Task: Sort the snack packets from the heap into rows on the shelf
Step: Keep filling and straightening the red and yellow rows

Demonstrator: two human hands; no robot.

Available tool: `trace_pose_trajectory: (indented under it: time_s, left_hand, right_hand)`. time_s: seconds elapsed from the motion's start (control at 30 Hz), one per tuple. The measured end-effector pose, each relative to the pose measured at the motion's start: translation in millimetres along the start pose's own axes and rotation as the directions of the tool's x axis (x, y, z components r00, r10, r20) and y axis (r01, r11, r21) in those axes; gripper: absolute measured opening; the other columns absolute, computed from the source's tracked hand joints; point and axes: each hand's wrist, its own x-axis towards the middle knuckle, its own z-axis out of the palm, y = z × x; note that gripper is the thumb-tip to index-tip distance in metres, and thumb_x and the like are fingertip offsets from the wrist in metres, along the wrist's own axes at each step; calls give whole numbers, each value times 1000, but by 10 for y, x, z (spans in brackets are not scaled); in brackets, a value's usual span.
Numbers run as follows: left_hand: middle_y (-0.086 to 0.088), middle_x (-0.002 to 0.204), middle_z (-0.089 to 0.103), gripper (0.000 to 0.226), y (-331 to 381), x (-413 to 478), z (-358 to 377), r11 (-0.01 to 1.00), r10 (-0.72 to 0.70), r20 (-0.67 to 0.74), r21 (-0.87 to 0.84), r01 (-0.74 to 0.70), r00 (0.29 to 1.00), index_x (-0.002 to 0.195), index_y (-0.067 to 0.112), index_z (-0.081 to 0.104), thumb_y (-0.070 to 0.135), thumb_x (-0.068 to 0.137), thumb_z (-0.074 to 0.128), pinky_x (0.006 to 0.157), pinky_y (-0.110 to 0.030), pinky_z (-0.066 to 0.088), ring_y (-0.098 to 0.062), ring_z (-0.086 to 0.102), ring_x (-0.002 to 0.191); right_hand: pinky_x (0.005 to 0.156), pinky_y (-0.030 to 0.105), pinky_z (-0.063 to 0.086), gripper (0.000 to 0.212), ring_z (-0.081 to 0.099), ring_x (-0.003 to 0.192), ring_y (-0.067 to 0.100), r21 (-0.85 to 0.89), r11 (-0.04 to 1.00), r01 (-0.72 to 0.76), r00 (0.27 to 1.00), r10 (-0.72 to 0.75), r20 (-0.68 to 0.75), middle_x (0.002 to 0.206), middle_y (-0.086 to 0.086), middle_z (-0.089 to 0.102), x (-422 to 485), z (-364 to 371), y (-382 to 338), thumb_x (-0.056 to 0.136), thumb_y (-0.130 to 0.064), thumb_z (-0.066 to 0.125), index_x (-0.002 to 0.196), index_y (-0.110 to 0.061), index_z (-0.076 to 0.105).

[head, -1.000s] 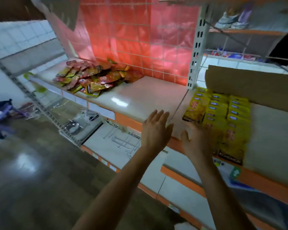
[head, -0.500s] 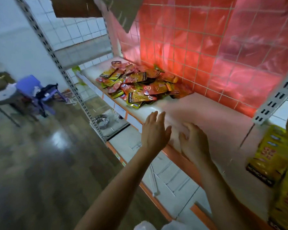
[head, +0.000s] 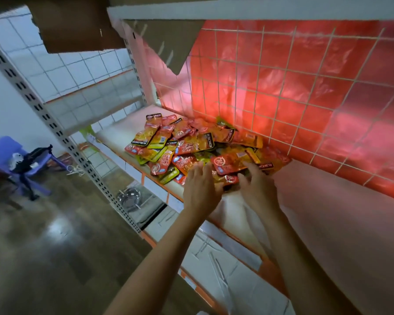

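views: just the one, a wide-angle cam worn on the person's head
standpoint: in front of the white metal shelf with the orange front edge [head: 328, 223], toward its left end
facing: forward and down, rolled a bit, so the shelf runs diagonally from upper left to lower right
nearness: pretty close, both forearms come in from the bottom and the left hand [head: 200, 189] and right hand [head: 257, 187] reach the heap of red and yellow foil snack packets [head: 191, 148], which sits about mid-frame
edges: glossy brown floor [head: 43, 246] and purple plastic chair [head: 7, 151] on the left, red plastic sheet behind a white wire grid [head: 305, 98] on the right, brown cardboard [head: 77, 26] up top
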Motion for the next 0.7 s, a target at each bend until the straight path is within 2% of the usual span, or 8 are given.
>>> trace_pose_trajectory:
  time_s: [0.1, 0.23, 0.33, 0.43, 0.5, 0.6, 0.7]
  left_hand:
    - [-9, 135, 45, 61, -117, 99, 54, 997, 76, 33, -3, -76, 997, 136, 10, 39, 41, 88, 59, 110, -37, 29, -27, 38, 128]
    - [-5, 120, 56, 58, -197, 218, 77, 989, 130, 3, -67, -129, 992, 127, 12, 47, 45, 82, 66, 103, -32, 36, -21, 49, 113]
    - [-6, 120, 55, 68, -239, 250, 66, 987, 152, -4, -56, -152, 988, 133, 11, 44, 46, 80, 69, 99, -28, 33, -21, 47, 110]
    - [-9, 121, 50, 73, -280, 232, 50, 989, 146, -9, -32, -146, 989, 137, 10, 42, 44, 79, 70, 94, -31, 33, -25, 46, 109]
    - [-10, 117, 51, 65, -271, 220, 9, 991, 123, -33, -57, -125, 992, 131, 12, 48, 41, 78, 71, 85, -36, 40, -28, 51, 102]
    - [-11, 108, 55, 47, -200, 223, -65, 975, 93, -88, -195, -108, 992, 117, 12, 58, 39, 80, 71, 68, -37, 49, -34, 59, 89]
    - [-11, 103, 61, 41, -74, 252, -84, 951, 118, -142, -270, -153, 983, 112, 11, 59, 40, 84, 68, 62, -35, 44, -34, 61, 85]
  right_hand:
    - [85, 35, 45, 47, 58, 108, 32, -80, 995, -60, 998, 58, -22, 122, 9, 63, 164, 155, -106, 95, -41, 49, 141, -36, 41]
    - [85, 36, 46, 48, 58, 110, 31, -162, 978, -132, 990, 120, -80, 124, 7, 62, 249, 294, -182, 95, -47, 47, 141, -37, 40]
    - [89, 36, 45, 42, 56, 113, 32, -143, 984, -110, 985, 88, -149, 125, 10, 62, 276, 299, -216, 95, -26, 49, 136, -29, 50]
    - [90, 35, 44, 60, 55, 110, 35, -94, 989, -112, 977, 93, -194, 122, 16, 63, 247, 228, -224, 81, 1, 51, 134, -27, 55]
    - [92, 35, 45, 63, 57, 110, 32, -65, 994, -89, 968, 71, -242, 122, 13, 64, 195, 169, -215, 76, 5, 52, 130, -27, 58]
    - [90, 26, 41, 42, 61, 107, 24, 40, 999, -22, 926, 35, -377, 117, 3, 67, 95, 68, -153, 80, -3, 61, 116, -23, 68]
    - [70, 27, 36, 19, 64, 85, 28, 62, 998, 6, 858, 27, -513, 93, 11, 70, -27, -86, -40, 83, -19, 71, 101, -14, 74]
